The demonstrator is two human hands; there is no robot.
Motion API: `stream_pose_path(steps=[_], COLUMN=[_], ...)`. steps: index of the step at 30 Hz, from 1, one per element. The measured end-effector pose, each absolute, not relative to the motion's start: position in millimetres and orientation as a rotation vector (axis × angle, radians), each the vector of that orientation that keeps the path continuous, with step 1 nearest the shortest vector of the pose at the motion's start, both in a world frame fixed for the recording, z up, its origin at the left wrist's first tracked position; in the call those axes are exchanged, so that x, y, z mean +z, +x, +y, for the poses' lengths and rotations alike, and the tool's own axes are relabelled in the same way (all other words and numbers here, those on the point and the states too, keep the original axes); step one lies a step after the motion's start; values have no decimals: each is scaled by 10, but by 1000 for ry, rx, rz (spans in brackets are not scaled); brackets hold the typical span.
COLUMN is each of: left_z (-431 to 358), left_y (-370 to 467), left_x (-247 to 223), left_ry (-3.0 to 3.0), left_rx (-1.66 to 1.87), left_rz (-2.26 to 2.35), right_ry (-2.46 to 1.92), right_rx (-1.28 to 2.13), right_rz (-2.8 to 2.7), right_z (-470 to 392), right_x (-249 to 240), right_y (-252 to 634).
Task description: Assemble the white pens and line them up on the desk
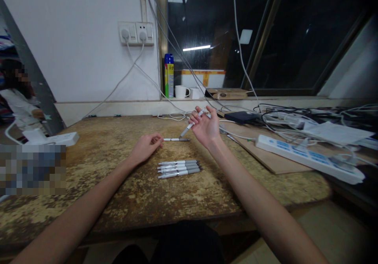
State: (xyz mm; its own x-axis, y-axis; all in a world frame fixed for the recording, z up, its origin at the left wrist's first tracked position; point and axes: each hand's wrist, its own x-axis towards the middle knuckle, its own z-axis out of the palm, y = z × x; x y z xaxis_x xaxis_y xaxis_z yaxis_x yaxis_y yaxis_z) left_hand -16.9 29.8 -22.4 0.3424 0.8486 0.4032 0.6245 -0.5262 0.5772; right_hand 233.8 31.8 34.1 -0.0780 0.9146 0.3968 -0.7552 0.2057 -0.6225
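Observation:
My left hand (147,147) rests on the worn wooden table, its fingers closed on the end of a white pen (171,139) that lies sideways with its grey end to the right. Raised a little to the right, my right hand (206,127) holds a second white and grey pen (189,126) between its fingers, palm turned up. This pen slants down to the left, its lower end close to the grey part of the other pen. Nearer to me, several white and grey pens (179,169) lie side by side in a row.
A long white power strip (308,157) and a brown board (274,165) lie on the right, with tangled cables behind. Another power strip (69,138) is at the left. A spray can (169,76) and white mug (181,92) stand on the sill. A person (19,98) is at far left.

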Motion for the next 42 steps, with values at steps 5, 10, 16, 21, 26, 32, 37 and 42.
stream_pose_path(steps=[5, 10, 16, 21, 26, 32, 37, 42], left_z=[319, 298, 195, 201, 289, 379, 375, 354], left_y=[-171, -130, -42, -32, -108, -239, -243, -218], left_x=[-222, -183, -80, -71, -130, -172, -167, -166], left_ry=[2277, 2187, 2005, 2058, 2008, 1870, 1844, 1859], left_rx=[1115, 1229, 1184, 1105, 1139, 1239, 1214, 1154], left_rz=[1308, 1231, 1021, 964, 1027, 1143, 1156, 1145], right_ry=[-198, -422, -695, -667, -955, -1236, -1184, -1113], right_rx=[1443, 1338, 1161, 1062, 959, 755, 842, 945], right_rz=[-867, -1108, -1656, -1917, -1996, -2009, -2016, -2015], right_z=[346, 371, 384, 401, 448, 615, 643, 607], right_x=[351, 284, 95, -14, -30, -43, -53, -13], right_y=[2264, 2188, 2169, 2133, 2206, 2430, 2475, 2573])
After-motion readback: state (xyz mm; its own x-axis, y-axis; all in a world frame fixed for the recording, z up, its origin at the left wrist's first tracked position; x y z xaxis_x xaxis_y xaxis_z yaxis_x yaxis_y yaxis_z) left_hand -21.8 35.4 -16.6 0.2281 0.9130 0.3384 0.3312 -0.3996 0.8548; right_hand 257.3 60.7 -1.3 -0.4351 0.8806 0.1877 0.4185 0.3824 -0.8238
